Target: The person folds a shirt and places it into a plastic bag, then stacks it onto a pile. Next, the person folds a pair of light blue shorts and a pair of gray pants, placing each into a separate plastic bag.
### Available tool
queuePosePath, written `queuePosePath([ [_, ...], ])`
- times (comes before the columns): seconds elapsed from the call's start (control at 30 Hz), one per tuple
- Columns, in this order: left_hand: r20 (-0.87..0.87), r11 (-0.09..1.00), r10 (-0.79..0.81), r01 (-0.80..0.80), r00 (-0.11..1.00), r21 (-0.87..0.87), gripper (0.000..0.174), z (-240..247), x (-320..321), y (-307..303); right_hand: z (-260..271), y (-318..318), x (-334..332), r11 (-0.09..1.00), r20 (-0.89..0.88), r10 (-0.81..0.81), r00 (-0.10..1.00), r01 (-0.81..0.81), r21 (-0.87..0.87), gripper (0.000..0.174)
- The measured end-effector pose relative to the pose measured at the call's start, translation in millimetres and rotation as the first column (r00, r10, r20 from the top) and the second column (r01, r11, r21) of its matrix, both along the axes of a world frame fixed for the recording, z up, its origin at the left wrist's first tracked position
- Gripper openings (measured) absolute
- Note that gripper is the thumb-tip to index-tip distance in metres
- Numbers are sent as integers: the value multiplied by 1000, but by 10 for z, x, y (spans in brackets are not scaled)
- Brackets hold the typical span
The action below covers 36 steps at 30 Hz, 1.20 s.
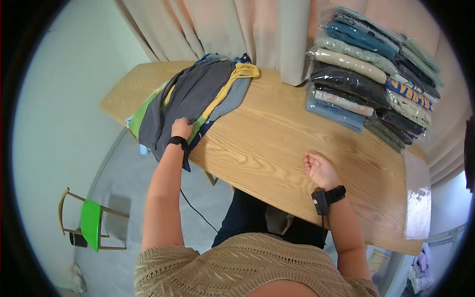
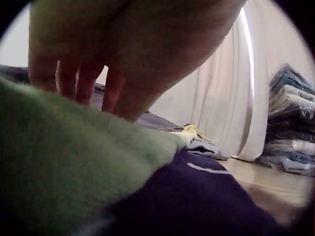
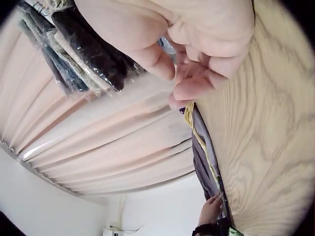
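Note:
A heap of clothes lies on the left part of the table, with a dark grey garment (image 1: 200,89) spread on top. Yellow fabric (image 1: 232,81) runs along its right side, and green fabric (image 1: 144,115) shows at its left. At the heap's near edge my left hand (image 1: 182,128) grips the grey garment. Green cloth (image 2: 74,157) hides those fingertips in the left wrist view, beside dark purple-blue cloth (image 2: 197,191). My right hand (image 1: 320,169) is held over the table's near right part, palm up, fingers loosely curled and holding nothing.
Two stacks of folded clothes in clear plastic bags (image 1: 351,79) stand at the back right of the wooden table (image 1: 267,133). Clear plastic sheets (image 1: 418,195) lie at its right end. Curtains (image 1: 247,29) hang behind. A green-seated chair (image 1: 90,225) stands on the floor at left.

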State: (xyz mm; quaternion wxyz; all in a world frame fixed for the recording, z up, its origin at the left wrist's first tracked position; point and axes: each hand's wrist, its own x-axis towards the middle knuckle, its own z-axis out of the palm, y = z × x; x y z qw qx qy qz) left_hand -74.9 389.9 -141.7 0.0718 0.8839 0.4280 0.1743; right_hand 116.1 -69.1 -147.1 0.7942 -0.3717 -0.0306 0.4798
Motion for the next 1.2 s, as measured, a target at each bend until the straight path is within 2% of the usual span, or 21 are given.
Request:
queuePosePath([
  [0.07,70,998,-36,39,997,-41,14,-48,-16,124,26,-11,-14,1000,4,6,1000,-6,1,8],
  [0.17,81,994,-79,85,994,-73,16,-58,-47,302,-19,-21,5,999,12,37,999,-37,24,9],
  [0.2,80,994,-85,90,993,-63,16,-50,-21,336,-32,-18,21,997,19,56,998,-57,49,10],
  [0.3,253,997,-1,-19,967,78,17,208,137,154,-12,13,-18,1000,22,-11,1000,11,13,10],
  [0.37,434,966,-259,222,863,134,17,534,237,-248,-24,21,-15,1000,21,0,1000,-1,16,10],
  [0.43,498,916,-401,351,769,195,16,905,378,-832,-52,22,-14,1000,16,17,1000,-17,11,11],
  [0.5,543,850,-500,502,674,160,14,1227,442,-1319,-70,7,22,994,76,89,993,-93,55,13],
  [0.57,578,718,-608,687,545,108,13,1420,410,-1846,-137,4,49,994,82,86,993,-91,59,17],
  [0.63,606,538,-607,827,514,-162,15,1446,314,-2327,-135,-3,23,995,84,79,993,-84,57,22],
  [0.7,532,297,-778,942,334,-156,16,1262,263,-2599,-1,46,-75,999,20,31,999,-30,-36,35],
  [0.77,508,-50,-833,884,219,-464,18,1191,187,-2779,95,43,-105,997,0,68,998,-68,-45,40],
  [0.8,552,-143,-791,798,263,-585,21,1149,167,-2803,108,45,-101,993,-13,107,994,-108,-43,45],
  [0.83,555,-147,-787,793,268,-591,21,1122,176,-2765,91,36,-83,993,-22,107,994,-108,-49,45],
  [0.9,564,47,-748,876,350,-480,22,1086,257,-2506,48,6,-58,978,132,204,970,-198,-57,44],
  [0.93,549,165,-741,897,386,-409,21,1066,330,-2282,43,18,-94,982,163,187,969,-177,-72,41],
  [0.97,515,329,-702,866,492,-377,18,1027,405,-2038,71,11,-112,982,155,186,970,-176,-71,41],
  [1.0,509,452,-604,790,613,-416,17,1003,484,-1775,119,2,-126,979,199,199,959,-184,-91,39],
  [1.03,502,562,-540,733,676,-382,17,916,587,-1450,143,0,-135,975,245,212,946,-190,-112,38],
  [1.1,549,672,-281,570,787,-473,30,766,732,-890,146,8,-137,976,227,204,952,-180,-124,37],
  [1.17,357,819,-176,337,918,-465,47,706,866,-499,159,9,-150,977,218,192,957,-165,-137,35],
  [1.2,329,816,-159,312,931,-487,55,652,928,-334,172,17,-167,980,240,174,955,-142,-143,37],
])
